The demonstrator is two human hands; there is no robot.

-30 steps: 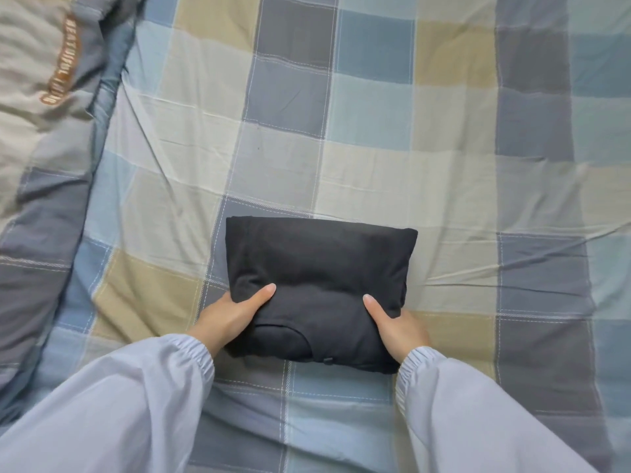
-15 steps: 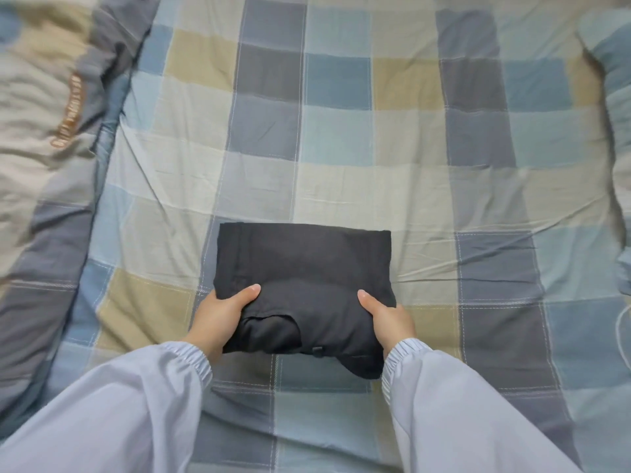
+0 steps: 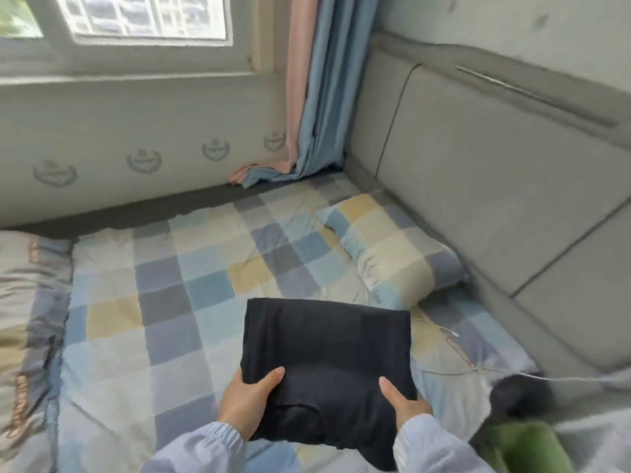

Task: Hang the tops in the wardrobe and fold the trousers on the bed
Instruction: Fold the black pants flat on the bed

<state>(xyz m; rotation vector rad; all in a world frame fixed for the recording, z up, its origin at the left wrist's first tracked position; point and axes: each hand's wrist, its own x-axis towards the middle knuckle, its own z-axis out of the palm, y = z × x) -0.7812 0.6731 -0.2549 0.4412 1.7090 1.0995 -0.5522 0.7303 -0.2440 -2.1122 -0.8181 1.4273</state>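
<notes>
- The bed, under a checked sheet of blue, grey, cream and tan squares, fills the lower middle of the view.
- A grey padded headboard runs along the right side of the bed.
- A pale wall with small crest motifs stands behind the bed, with a window above it.
- A pink and blue curtain hangs in the corner, its hem bunched on the far edge of the bed.
- A folded quilt lies along the bed's left edge.
- A checked pillow lies tilted near the headboard, just beyond the trousers.
- The trousers, black and folded into a thick rectangle, are held over the sheet in front of the person; whether their far edge touches the bed cannot be told.
- A dark garment lies on the bed to the right, with a blurred green thing just in front of it.
- The left hand grasps the trousers' near left corner, thumb on top, fingers hidden beneath.
- The right hand grasps the near right corner the same way, thumb lying on the cloth.
- A thin white cable trails over the sheet right of the trousers.
</notes>
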